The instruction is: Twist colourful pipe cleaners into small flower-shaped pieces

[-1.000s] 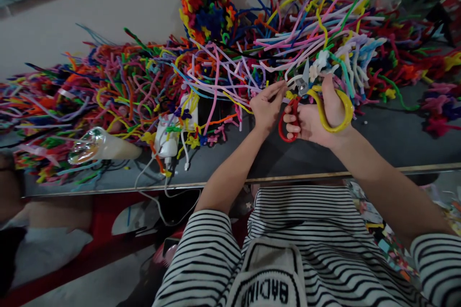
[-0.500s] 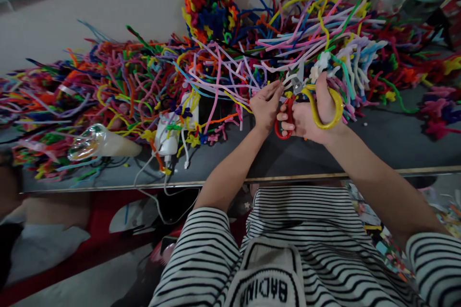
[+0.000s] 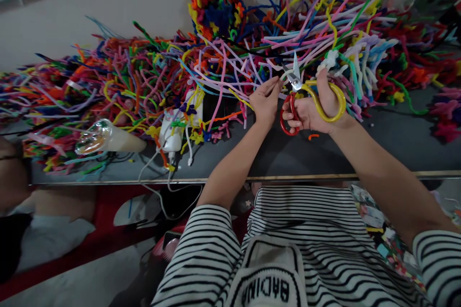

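Over the dark grey table (image 3: 273, 160), my right hand (image 3: 312, 114) grips red-and-yellow-handled metal scissors (image 3: 296, 84), blades apart. Left hand (image 3: 264, 100) pinches a pale fuzzy stem (image 3: 287, 73) at the blades.

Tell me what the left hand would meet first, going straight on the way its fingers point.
Most likely the open scissors in the right hand, near the left hand's fingertips. Depth is unclear; it might pass them and meet the piled pipe cleaners.
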The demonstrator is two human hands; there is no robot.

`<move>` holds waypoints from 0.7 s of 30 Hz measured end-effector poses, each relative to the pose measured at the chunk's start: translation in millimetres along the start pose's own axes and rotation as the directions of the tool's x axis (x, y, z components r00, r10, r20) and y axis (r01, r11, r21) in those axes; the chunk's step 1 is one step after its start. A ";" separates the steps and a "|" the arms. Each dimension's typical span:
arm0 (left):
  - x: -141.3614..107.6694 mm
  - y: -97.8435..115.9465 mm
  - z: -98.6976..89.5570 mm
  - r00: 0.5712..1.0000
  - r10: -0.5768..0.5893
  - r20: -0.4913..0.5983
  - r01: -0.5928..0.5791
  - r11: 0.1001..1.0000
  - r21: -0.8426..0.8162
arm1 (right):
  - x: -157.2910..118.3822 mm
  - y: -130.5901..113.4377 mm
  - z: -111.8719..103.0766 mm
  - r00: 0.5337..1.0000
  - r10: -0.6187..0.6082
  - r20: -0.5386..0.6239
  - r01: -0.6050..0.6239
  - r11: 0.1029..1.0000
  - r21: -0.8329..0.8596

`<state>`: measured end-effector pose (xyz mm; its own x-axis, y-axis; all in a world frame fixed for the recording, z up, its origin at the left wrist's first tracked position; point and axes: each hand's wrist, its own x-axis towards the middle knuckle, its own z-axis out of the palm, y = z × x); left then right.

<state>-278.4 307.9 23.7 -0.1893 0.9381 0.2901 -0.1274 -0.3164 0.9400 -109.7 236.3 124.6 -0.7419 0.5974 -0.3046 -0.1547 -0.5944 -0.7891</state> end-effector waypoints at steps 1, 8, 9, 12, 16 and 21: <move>-1.5 1.4 1.1 1.000 0.012 0.005 -0.012 1.000 0.003 | 0.1 -0.3 -1.6 1.000 -0.015 -0.022 0.014 1.000 -0.019; -1.3 -0.3 1.6 0.998 0.046 0.031 -0.046 0.999 0.012 | 9.7 11.0 -15.9 0.995 -0.091 0.032 0.093 0.991 -0.095; 0.1 -0.2 0.1 0.999 0.037 0.026 -0.038 0.999 0.005 | 12.1 13.5 -17.7 0.994 -0.091 0.055 0.096 0.991 -0.092; 3.1 2.7 -3.9 1.000 0.013 0.008 -0.013 1.000 -0.016 | 18.1 18.4 -20.9 0.993 -0.097 0.073 0.103 0.992 -0.080; 1.7 6.3 -3.7 1.000 0.011 0.012 -0.011 1.000 -0.008 | 19.9 18.2 -21.7 0.985 -0.166 0.057 0.169 0.984 -0.061; -3.4 6.7 -0.4 0.999 0.027 0.030 -0.028 0.999 0.024 | 17.7 15.6 -21.7 0.982 -0.180 0.061 0.183 0.982 -0.052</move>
<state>-279.0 302.6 28.9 -0.1636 0.9330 0.3206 -0.0990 -0.3389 0.9356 -111.1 249.3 95.4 -0.7400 0.6610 -0.1244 -0.2539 -0.4458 -0.8584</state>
